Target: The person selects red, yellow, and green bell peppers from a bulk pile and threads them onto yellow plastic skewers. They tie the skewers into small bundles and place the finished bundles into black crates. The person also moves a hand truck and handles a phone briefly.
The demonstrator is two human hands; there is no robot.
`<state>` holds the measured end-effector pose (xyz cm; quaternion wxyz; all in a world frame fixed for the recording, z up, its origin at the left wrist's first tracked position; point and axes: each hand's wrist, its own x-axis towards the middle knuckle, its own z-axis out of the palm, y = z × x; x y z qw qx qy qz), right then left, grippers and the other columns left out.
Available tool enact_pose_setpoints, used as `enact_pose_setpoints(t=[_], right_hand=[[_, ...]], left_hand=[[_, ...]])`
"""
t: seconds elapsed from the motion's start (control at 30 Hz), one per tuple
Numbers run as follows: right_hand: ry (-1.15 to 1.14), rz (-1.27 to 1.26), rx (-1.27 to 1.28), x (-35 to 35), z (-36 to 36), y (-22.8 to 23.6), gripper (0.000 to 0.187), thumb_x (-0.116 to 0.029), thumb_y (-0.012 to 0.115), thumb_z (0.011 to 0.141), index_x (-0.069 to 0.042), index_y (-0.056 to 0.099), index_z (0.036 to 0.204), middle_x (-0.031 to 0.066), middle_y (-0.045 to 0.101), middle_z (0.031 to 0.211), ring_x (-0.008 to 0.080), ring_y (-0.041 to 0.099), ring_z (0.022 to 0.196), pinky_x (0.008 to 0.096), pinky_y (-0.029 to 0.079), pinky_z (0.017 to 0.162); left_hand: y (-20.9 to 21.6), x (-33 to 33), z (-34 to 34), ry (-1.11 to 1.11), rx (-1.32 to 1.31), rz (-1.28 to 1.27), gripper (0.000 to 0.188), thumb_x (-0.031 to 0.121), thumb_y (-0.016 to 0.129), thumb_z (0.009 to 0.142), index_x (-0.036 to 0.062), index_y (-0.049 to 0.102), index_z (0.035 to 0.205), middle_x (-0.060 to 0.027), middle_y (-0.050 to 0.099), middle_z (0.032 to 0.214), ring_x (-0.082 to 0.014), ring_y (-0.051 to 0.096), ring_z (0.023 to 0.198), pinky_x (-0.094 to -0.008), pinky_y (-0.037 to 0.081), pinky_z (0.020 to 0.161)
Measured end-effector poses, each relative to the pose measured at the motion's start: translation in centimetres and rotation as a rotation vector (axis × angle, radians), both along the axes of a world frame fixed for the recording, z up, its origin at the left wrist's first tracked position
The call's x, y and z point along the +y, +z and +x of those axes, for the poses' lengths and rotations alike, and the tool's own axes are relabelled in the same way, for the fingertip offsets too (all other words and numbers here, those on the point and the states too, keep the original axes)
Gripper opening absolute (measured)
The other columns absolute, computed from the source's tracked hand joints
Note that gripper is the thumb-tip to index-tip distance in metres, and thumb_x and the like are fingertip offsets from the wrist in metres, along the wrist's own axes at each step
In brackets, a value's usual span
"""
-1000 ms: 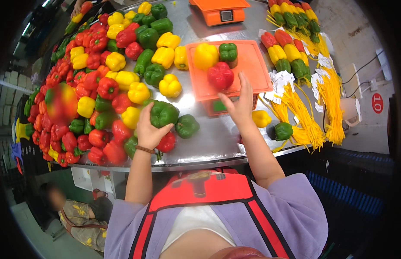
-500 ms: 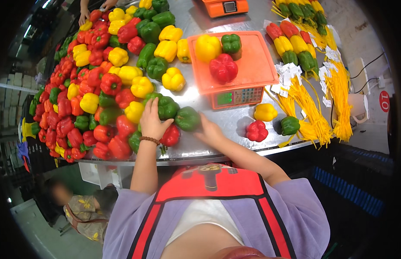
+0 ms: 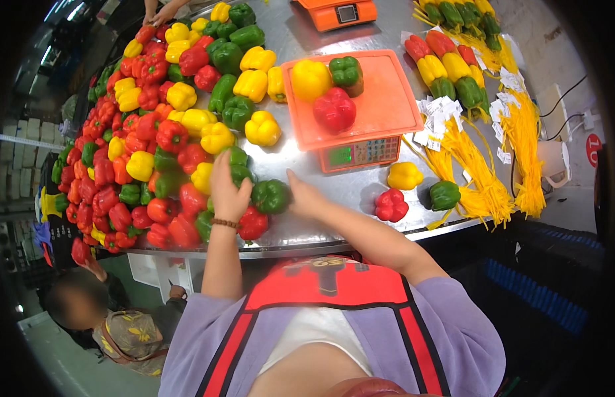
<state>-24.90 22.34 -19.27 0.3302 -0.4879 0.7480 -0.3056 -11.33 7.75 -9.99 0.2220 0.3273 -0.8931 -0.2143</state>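
My left hand (image 3: pixel 229 190), with a beaded bracelet at the wrist, lies at the right edge of a pepper heap. Its fingers are stretched and its thumb stands apart, beside a half-hidden green bell pepper (image 3: pixel 241 173). Between my hands rests another green bell pepper (image 3: pixel 270 196). My right hand (image 3: pixel 307 194) is open to the right of it, fingers extended and nothing held. A red bell pepper (image 3: pixel 252 223) sits below my left thumb. On the orange scale (image 3: pixel 387 106) stand a yellow (image 3: pixel 310 80), a green (image 3: pixel 347 73) and a red bell pepper (image 3: pixel 334 110).
Right of the scale lie a yellow (image 3: pixel 405 176), a red (image 3: pixel 391 205) and a green pepper (image 3: pixel 444 196), near yellow net bags (image 3: pixel 476 188). Filled nets (image 3: pixel 453 73) lie behind. Another person (image 3: pixel 132 331) at lower left holds a red pepper (image 3: pixel 81 251); other hands (image 3: pixel 163 12) reach in at the back.
The green peppers by my hands have shifted left, and my right hand has moved slightly left and upward. The person at lower left now holds up a red pepper.
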Motion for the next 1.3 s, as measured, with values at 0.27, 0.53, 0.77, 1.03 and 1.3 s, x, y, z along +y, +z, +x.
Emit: enact_pose_setpoints(t=[0.27, 0.53, 0.77, 1.03, 1.3], right_hand=[[-0.459, -0.49, -0.284, 2.9, -13.7, 14.5, 0.049, -0.021, 0.073, 0.077, 0.003, 0.057, 0.116, 0.0134, 0.065, 0.104, 0.02, 0.062, 0.098, 0.0344, 0.05, 0.08], [-0.487, -0.694, -0.301, -4.2, -21.7, 8.9, 0.082, -0.027, 0.081, 0.071, 0.003, 0.039, 0.135, 0.0181, 0.052, 0.127, 0.025, 0.051, 0.118, 0.0366, 0.044, 0.097], [-0.68, -0.871, -0.608, -4.5, -17.7, 8.8, 0.073, -0.022, 0.082, 0.072, 0.001, 0.043, 0.129, 0.0138, 0.056, 0.117, 0.0202, 0.056, 0.105, 0.0322, 0.049, 0.087], [-0.716, -0.832, -0.504, -4.3, -17.6, 8.6, 0.078, -0.024, 0.08, 0.075, 0.003, 0.037, 0.134, 0.0152, 0.054, 0.12, 0.022, 0.054, 0.109, 0.0324, 0.046, 0.091], [-0.725, -0.894, -0.608, -4.5, -15.7, 8.8, 0.075, -0.022, 0.077, 0.078, 0.0, 0.035, 0.136, 0.0146, 0.05, 0.125, 0.0227, 0.051, 0.113, 0.0331, 0.043, 0.095]], left_hand=[[4.7, 1.5, -13.8, -0.288, 0.177, 0.196, 0.121, 0.035, 0.091, 0.052, 0.0092, 0.02, 0.147, -0.0261, 0.002, 0.152, -0.0387, 0.015, 0.141, -0.0443, 0.027, 0.112], [2.8, -1.5, -19.1, -0.478, 0.025, 0.201, 0.13, 0.04, 0.092, 0.045, 0.0147, 0.019, 0.149, -0.0258, -0.013, 0.151, -0.0398, 0.006, 0.143, -0.0458, 0.025, 0.113], [3.1, 0.0, -17.1, -0.449, 0.164, 0.009, 0.102, 0.037, 0.092, 0.045, 0.0119, 0.048, 0.133, -0.023, 0.013, 0.149, -0.0422, 0.02, 0.138, -0.0475, 0.028, 0.111], [0.3, -2.3, -17.4, -0.381, 0.498, 0.605, 0.105, 0.04, 0.08, 0.07, 0.0035, 0.019, 0.147, -0.0264, 0.016, 0.15, -0.0381, 0.024, 0.137, -0.045, 0.025, 0.111], [-2.2, 0.5, -20.1, -0.089, 0.715, 0.618, 0.079, 0.026, 0.067, 0.086, -0.0019, 0.021, 0.144, -0.0181, 0.038, 0.139, -0.0255, 0.041, 0.127, -0.0349, 0.036, 0.105]])
